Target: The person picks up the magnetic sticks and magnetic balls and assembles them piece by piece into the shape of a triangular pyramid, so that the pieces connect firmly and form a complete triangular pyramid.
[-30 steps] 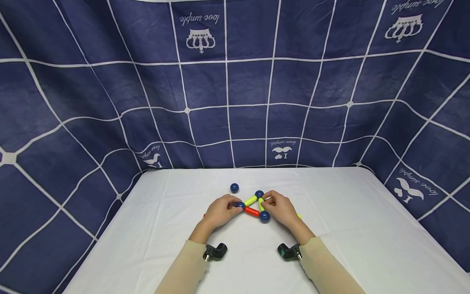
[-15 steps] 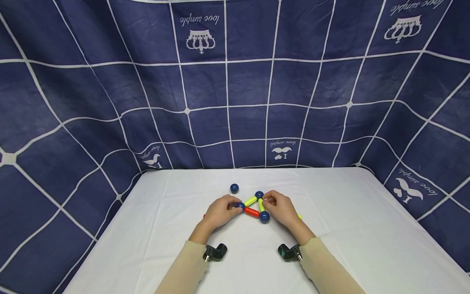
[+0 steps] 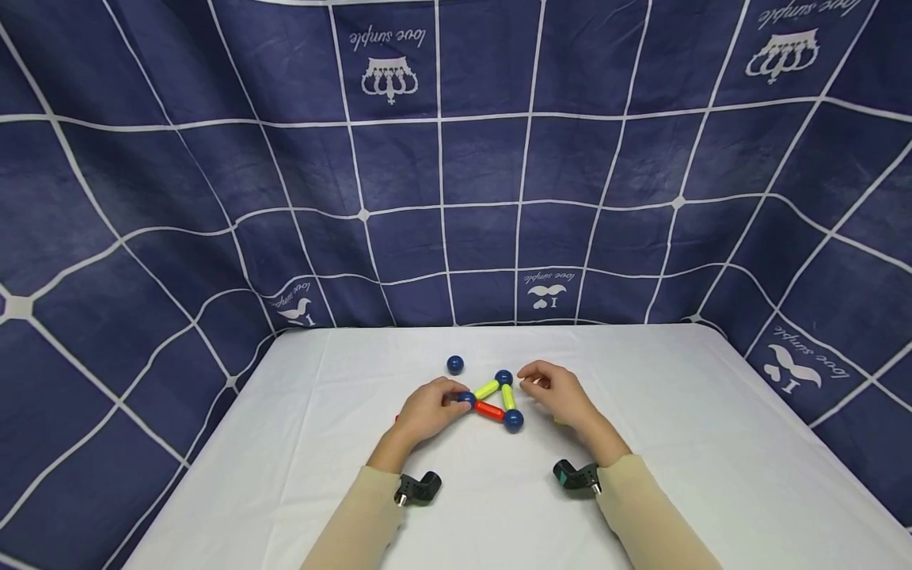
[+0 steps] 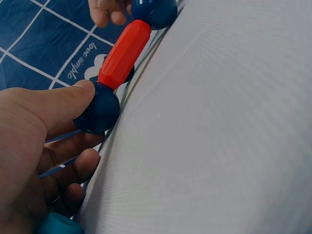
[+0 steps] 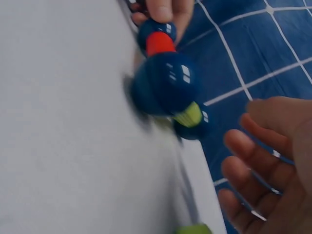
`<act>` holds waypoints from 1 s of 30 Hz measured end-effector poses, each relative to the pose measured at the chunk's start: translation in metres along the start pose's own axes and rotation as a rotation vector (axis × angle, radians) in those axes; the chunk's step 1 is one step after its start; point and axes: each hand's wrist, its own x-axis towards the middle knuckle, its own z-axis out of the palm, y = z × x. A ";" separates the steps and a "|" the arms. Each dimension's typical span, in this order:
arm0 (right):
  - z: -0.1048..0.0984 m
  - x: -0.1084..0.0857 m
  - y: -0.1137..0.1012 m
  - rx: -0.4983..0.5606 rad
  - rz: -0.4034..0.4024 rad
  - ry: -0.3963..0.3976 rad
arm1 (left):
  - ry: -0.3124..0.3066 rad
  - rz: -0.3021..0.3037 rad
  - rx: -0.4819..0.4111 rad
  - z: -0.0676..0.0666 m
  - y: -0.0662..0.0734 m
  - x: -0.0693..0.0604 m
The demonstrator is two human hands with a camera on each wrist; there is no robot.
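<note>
A triangle of magnetic building pieces lies on the white table. Its corners are a left blue ball [image 3: 466, 400], a far blue ball [image 3: 503, 378] and a near blue ball [image 3: 513, 420]. One red rod [image 3: 490, 411] and two yellow-green rods, the left one [image 3: 487, 389] and the right one [image 3: 508, 397], join them. My left hand [image 3: 425, 409] pinches the left ball between thumb and fingers, plainly so in the left wrist view. To the right of the triangle, my right hand [image 3: 559, 393] is apart from it, fingers loosely bent and holding nothing.
A loose blue ball [image 3: 454, 364] sits behind the triangle. Partly hidden by my right hand is another yellow-green piece [image 3: 560, 420]. A bit of red [image 3: 397, 418] shows beside my left hand. Dark blue curtain [image 3: 484, 158] surrounds the table [image 3: 499, 522].
My right hand has let go of the right yellow-green rod and moved away to the right. The left hand keeps its hold on the ball, and the triangle stays in place.
</note>
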 end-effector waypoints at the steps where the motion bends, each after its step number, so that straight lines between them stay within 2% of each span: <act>1: -0.005 0.000 0.001 -0.020 -0.001 -0.030 | 0.000 0.001 -0.001 0.000 0.000 0.000; 4: -0.018 -0.001 0.005 -0.065 -0.004 -0.112 | 0.007 0.010 -0.003 0.000 0.000 0.000; 8: -0.032 -0.002 0.017 -0.093 -0.016 -0.175 | 0.011 0.018 -0.001 0.001 -0.001 0.001; 15: -0.049 -0.006 0.032 -0.068 -0.026 -0.262 | 0.012 0.030 0.004 0.002 -0.003 0.002; 23: -0.056 -0.009 0.039 -0.053 0.028 -0.389 | 0.014 0.023 -0.004 0.002 -0.005 0.002; 30: -0.055 -0.012 0.043 -0.046 0.049 -0.435 | 0.011 0.024 0.002 0.003 -0.005 0.002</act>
